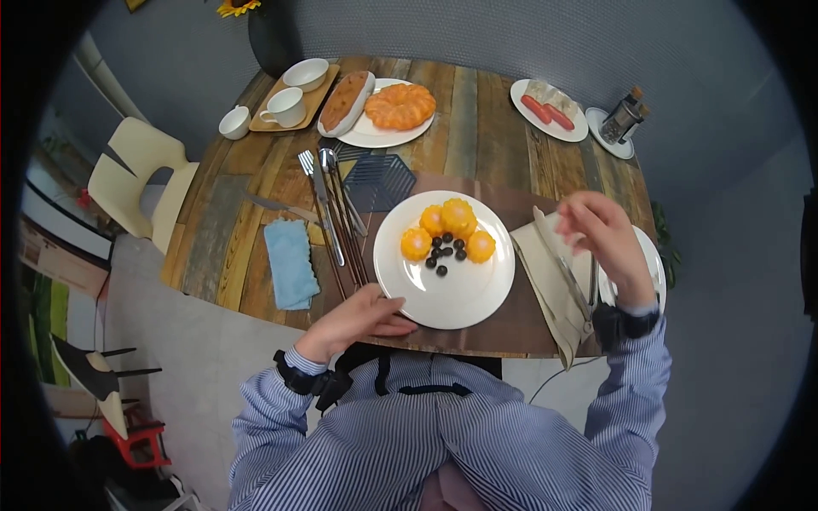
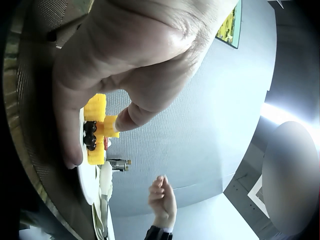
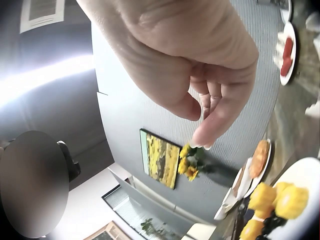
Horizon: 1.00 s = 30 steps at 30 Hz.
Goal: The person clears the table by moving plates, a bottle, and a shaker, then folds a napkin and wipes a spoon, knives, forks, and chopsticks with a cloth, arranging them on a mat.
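Observation:
A white plate (image 1: pixel 400 281) in front of me bears several yellow corn pieces (image 1: pixel 457 217) in an arc and a cluster of small round dark berries (image 1: pixel 441 253). At the plate's near left rim is my left hand (image 1: pixel 360 317), fingers low beside the rim. In the left wrist view its thumb (image 2: pixel 134 116) stands apart from the fingers, above the plate. My right hand (image 1: pixel 603 234) is raised at the right, near a beige napkin (image 1: pixel 545 285) with cutlery (image 1: pixel 569 277) on it. Its fingers are loosely bent, with nothing showing between thumb and forefinger.
Left of the plate lie a fork (image 1: pixel 308 166), chopsticks, a knife and a blue cloth (image 1: pixel 291 264). Behind stand a dark blue wire rack (image 1: pixel 379 183), an orange ring cake (image 1: pixel 400 106), white cups (image 1: pixel 285 108) and a sausage plate (image 1: pixel 569 134). Pepper grinders (image 1: pixel 622 119) stand far right.

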### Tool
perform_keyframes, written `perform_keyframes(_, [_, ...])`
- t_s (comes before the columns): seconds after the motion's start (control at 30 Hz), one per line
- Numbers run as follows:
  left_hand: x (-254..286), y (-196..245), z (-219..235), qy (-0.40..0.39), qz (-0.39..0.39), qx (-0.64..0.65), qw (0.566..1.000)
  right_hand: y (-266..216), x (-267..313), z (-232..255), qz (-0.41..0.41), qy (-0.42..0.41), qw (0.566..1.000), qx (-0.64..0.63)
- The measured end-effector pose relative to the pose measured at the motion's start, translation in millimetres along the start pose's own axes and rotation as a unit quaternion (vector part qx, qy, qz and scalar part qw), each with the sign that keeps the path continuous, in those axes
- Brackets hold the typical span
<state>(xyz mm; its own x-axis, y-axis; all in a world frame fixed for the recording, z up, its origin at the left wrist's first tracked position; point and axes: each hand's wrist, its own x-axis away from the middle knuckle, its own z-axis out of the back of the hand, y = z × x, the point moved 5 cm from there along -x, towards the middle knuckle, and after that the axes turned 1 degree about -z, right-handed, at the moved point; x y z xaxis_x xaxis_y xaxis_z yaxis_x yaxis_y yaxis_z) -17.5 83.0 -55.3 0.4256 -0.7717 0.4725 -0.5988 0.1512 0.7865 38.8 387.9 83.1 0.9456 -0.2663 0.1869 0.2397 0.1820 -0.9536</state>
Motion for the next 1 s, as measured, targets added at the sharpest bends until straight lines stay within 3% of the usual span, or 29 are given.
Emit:
perform_keyframes(0.07, [-1,-2,5,-0.001,0.021,-0.038,0.999,-11,-40,-23,-0.010,-0.097,0.995,-0.020])
perform_keyframes(0.2, [1,-5,13,0.027,0.045,-0.109,0.993,4,-133,-66,-0.114,-0.171,0.962,-0.181])
perform_keyframes(0.33, [2,-6,16,0.021,0.035,-0.150,0.988,41,-218,-104,-0.190,-0.164,0.937,-0.241])
perform_keyframes(0.4, [1,-8,17,0.020,0.026,-0.148,0.988,66,-259,-116,-0.233,-0.121,0.935,-0.236])
perform_keyframes(0.5, [0,-11,19,0.009,0.014,-0.132,0.991,78,-291,-131,-0.219,-0.044,0.939,-0.261])
perform_keyframes(0.57, [1,-11,20,0.006,0.015,-0.114,0.993,97,-320,-137,-0.197,-0.075,0.932,-0.295])
perform_keyframes(0.67, [1,-12,21,0.017,0.032,-0.097,0.995,104,-330,-145,-0.194,-0.073,0.917,-0.340])
perform_keyframes(0.73, [-1,-14,21,0.010,0.034,-0.107,0.994,111,-336,-144,-0.158,-0.138,0.898,-0.387])
perform_keyframes(0.8, [-1,-13,20,0.015,0.032,-0.097,0.995,104,-327,-144,-0.161,-0.134,0.899,-0.383])
perform_keyframes(0.83, [-1,-11,16,-0.001,0.035,-0.105,0.994,109,-329,-143,-0.150,-0.170,0.886,-0.404])
perform_keyframes(0.87, [0,-8,16,0.013,0.039,-0.113,0.993,95,-318,-145,-0.143,-0.125,0.909,-0.371])
perform_keyframes(1.0, [0,-10,18,0.037,0.047,-0.123,0.991,83,-306,-135,-0.163,-0.071,0.931,-0.319])
